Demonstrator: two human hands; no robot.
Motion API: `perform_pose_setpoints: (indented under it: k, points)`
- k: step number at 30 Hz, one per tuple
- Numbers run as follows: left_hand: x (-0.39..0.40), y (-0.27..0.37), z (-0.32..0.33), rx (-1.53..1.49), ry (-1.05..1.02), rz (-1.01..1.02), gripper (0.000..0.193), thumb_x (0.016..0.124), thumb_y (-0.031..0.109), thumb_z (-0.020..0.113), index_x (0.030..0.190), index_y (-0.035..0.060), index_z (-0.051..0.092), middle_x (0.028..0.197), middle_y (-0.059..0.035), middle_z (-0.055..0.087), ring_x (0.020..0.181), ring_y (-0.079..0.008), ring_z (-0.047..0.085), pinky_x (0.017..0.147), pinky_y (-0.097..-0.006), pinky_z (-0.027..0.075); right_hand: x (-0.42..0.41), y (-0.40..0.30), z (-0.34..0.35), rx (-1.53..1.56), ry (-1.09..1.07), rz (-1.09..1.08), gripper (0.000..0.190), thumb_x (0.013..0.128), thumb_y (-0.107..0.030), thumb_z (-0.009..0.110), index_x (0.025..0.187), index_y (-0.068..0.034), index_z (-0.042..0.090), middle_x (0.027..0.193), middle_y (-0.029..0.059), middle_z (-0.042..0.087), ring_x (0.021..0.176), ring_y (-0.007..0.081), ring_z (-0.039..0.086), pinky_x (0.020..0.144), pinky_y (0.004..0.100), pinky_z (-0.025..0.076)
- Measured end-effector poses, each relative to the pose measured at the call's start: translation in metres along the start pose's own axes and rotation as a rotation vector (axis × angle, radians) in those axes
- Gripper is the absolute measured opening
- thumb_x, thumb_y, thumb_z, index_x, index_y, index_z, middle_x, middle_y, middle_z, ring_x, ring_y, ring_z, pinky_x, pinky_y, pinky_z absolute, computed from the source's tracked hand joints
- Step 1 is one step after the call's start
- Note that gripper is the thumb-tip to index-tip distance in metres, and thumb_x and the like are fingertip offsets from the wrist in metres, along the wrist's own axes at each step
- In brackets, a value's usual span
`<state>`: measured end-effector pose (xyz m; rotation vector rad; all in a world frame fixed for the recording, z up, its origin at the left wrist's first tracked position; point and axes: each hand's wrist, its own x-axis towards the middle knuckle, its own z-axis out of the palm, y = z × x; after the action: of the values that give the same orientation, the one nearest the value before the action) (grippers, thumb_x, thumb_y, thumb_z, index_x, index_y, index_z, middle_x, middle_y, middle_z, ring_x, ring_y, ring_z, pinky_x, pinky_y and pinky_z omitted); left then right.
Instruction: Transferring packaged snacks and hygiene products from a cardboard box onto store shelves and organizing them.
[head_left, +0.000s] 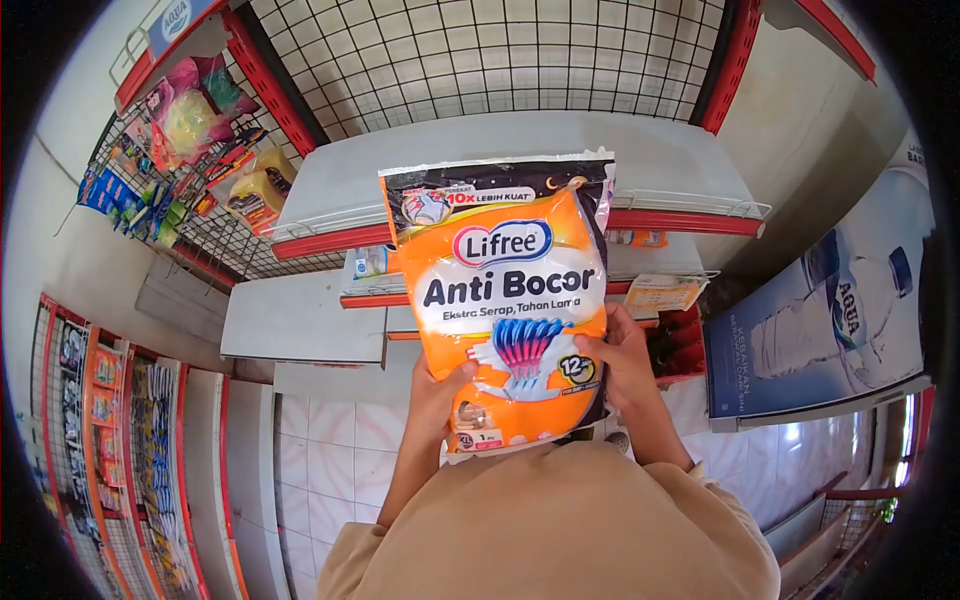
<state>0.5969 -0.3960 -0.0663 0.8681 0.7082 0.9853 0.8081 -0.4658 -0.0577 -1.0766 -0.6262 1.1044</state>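
Observation:
An orange, white and black plastic pack of Lifree adult diapers (510, 300) is held upright, its printed front facing me, before my chest. My left hand (442, 394) grips its lower left edge, the thumb lying on the front. Higher up on the right edge, my right hand (619, 356) holds it in the same way, thumb on the front. The fingers behind the pack are partly hidden. Behind it stands a grey metal shelf (487, 135) with a red front rail, and the pack hides part of the lower shelves.
Hanging packs of sponges (259, 187) are on a wire grid at upper left. Racks of small packets (157, 450) stand at lower left. A red crate (682, 345) sits below the shelves at right, beside a blue Aqua-branded display panel (817, 322).

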Motion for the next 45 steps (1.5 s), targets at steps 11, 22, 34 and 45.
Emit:
perform_pose_setpoints:
  k: [11,22,34,45]
  points:
    - [0.001,0.001,-0.013,0.324,-0.05,-0.063,0.044,0.077,0.009,0.06,0.116,0.0013,0.039,0.104,-0.0088,0.052,0.091,-0.0156,0.053,0.08,-0.0276,0.043,-0.007,0.019,-0.003,-0.048,0.023,0.018,0.042,0.075,-0.005,0.061,0.113,0.001,0.045,0.104,0.0069,0.054,0.093,0.0139,0.051,0.082,0.0258,0.04]
    - [0.07,0.116,-0.035,0.749,0.093,0.439,0.032,0.08,0.016,0.055,0.11,0.0038,0.049,0.074,-0.0014,0.055,0.057,-0.0053,0.05,0.043,-0.0179,0.038,0.017,-0.004,0.0,-0.028,-0.106,-0.216,0.055,0.08,-0.024,0.053,0.126,-0.004,0.029,0.122,0.0099,0.04,0.11,0.019,0.038,0.09,0.0313,0.029]
    - [0.309,0.234,-0.11,0.453,0.097,0.713,0.022,0.083,0.011,0.05,0.104,0.0032,0.049,0.071,-0.0027,0.056,0.056,-0.0089,0.052,0.047,-0.0217,0.041,0.006,0.011,-0.062,-0.068,0.201,-0.191,0.044,0.085,-0.035,0.047,0.117,-0.005,0.039,0.108,0.0054,0.046,0.099,0.0152,0.044,0.082,0.0278,0.035]
    - [0.366,0.211,-0.167,0.888,0.711,0.749,0.042,0.07,0.01,0.061,0.105,-0.0042,0.043,0.076,-0.0128,0.057,0.061,-0.0232,0.058,0.05,-0.0313,0.046,-0.03,0.053,-0.121,-0.184,0.433,0.046,0.043,0.084,-0.038,0.049,0.115,-0.009,0.04,0.101,0.0063,0.051,0.089,0.0144,0.049,0.073,0.0265,0.04]
